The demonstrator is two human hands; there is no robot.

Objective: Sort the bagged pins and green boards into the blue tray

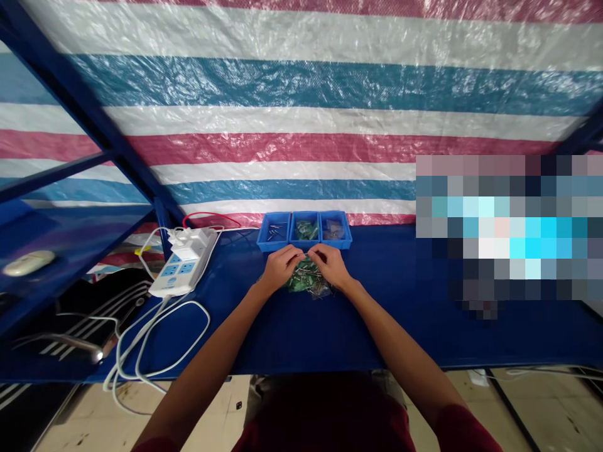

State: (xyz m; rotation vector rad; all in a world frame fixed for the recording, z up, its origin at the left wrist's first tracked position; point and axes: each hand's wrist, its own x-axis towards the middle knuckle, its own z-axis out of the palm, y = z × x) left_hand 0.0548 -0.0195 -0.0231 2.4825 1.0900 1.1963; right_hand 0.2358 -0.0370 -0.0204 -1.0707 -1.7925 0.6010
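Observation:
My left hand (pixel 281 265) and my right hand (pixel 330 263) meet above a mixed pile (pixel 304 279) of green pieces, thin metal screw-like parts and clear plastic bits. Fingers of both hands are pinched close together. Something thin and small seems to lie between the fingertips, but its kind is too small to make out. Just beyond stand three joined blue bins. A few thin metal parts lie in the left bin (pixel 266 247). Green pieces fill part of the middle bin (pixel 294 242), and clear small packets sit in the right bin (pixel 347 242).
A white power strip (pixel 164 287) with plugs stands left on the blue table (pixel 301 345), its white cables (pixel 207 320) looping over the front edge. Further left are a computer mouse (pixel 29 263) and a black striped cloth or bag (pixel 127 292). Striped plastic sheeting (pixel 292 147) hangs behind.

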